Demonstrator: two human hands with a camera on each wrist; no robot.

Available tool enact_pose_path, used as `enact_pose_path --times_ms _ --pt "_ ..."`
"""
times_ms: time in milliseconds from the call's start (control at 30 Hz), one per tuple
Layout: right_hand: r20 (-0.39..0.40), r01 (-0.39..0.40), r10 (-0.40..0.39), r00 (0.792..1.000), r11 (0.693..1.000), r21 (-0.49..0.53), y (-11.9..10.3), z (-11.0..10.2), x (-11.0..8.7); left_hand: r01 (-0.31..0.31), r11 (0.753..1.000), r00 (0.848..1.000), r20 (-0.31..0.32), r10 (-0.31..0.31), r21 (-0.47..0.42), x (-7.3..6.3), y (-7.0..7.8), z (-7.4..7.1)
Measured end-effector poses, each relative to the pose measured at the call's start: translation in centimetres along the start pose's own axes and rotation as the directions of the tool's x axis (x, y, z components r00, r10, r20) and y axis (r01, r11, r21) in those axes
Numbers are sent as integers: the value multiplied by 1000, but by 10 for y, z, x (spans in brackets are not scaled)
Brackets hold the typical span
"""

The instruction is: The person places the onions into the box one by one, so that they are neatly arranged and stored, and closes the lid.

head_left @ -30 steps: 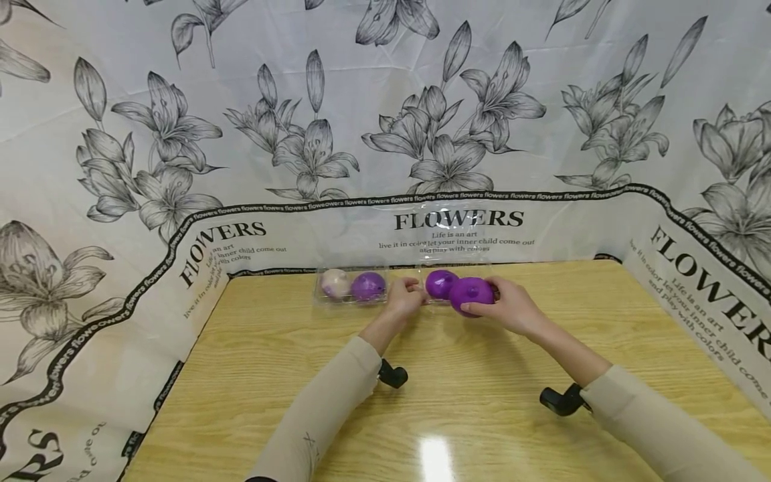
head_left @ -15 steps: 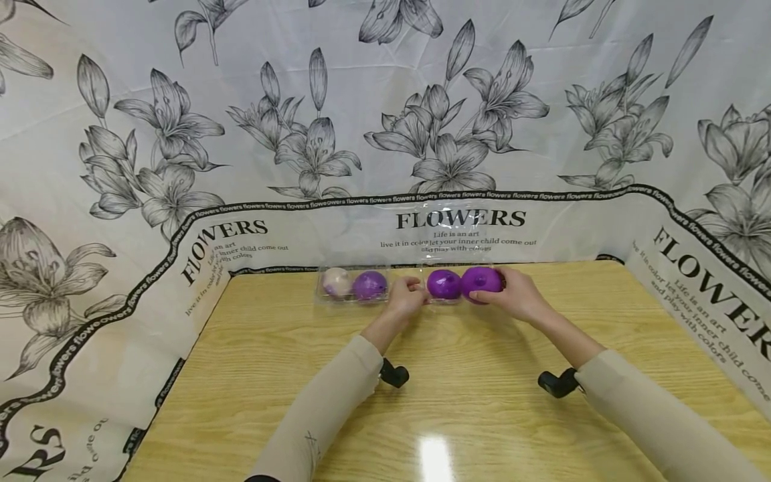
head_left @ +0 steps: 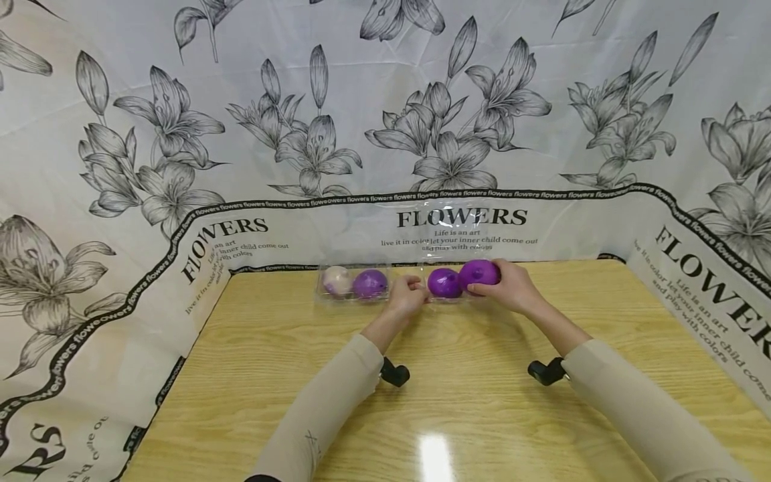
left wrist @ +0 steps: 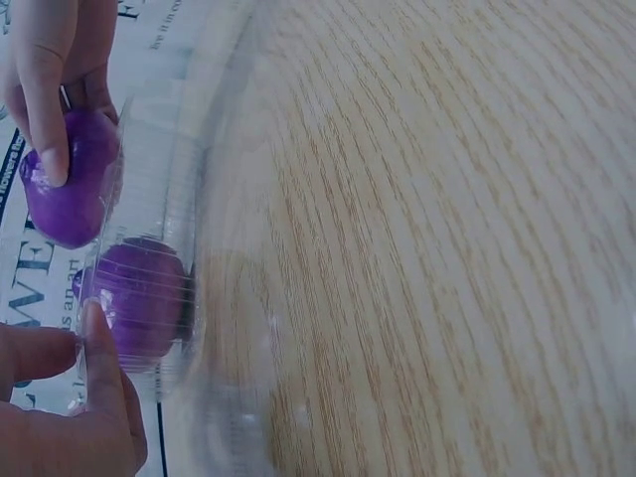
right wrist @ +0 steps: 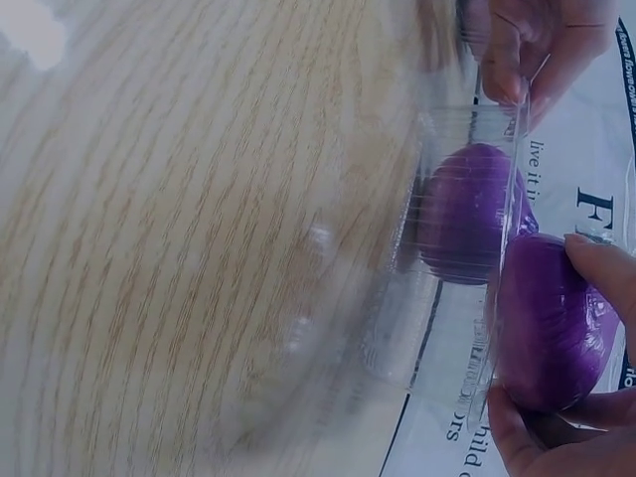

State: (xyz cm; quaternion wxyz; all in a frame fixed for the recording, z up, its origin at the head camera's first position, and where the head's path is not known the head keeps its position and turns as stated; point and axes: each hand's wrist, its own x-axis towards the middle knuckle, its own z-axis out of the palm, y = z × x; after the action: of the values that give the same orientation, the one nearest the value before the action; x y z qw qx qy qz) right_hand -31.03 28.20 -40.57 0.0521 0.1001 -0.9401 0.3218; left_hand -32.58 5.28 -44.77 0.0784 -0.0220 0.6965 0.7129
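My left hand (head_left: 407, 298) pinches the left rim of a clear plastic box (left wrist: 164, 149), with its thumb and finger meeting there in the left wrist view. One glossy purple ball (head_left: 444, 282) lies in the left half of this box. Another rounded purple ball (head_left: 480, 274), dimpled on one side, is gripped by my right hand (head_left: 513, 288) at the box's right half, beside the first ball. In the right wrist view the held ball is over the box's rim; whether it touches the bottom I cannot tell. The transparent lid (head_left: 454, 227) stands raised at the back.
A second clear box to the left holds a whitish ball (head_left: 336, 281) and a purple ball (head_left: 370, 284). Behind stands a flower-printed cloth (head_left: 337, 227) along the wooden table's (head_left: 470, 402) far edge. Black camera mounts (head_left: 394, 373) sit at both wrists.
My right hand has carried the held purple ball away from me and slightly right, from in front of the box to over its right half. The left hand stays at the rim.
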Motion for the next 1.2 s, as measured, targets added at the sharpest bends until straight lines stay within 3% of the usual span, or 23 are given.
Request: enact_pose_path --times_ms 1200 --pt "-37 -68 65 997 993 -96 11 18 26 10 998 1000 -11 -10 54 0 -2 0"
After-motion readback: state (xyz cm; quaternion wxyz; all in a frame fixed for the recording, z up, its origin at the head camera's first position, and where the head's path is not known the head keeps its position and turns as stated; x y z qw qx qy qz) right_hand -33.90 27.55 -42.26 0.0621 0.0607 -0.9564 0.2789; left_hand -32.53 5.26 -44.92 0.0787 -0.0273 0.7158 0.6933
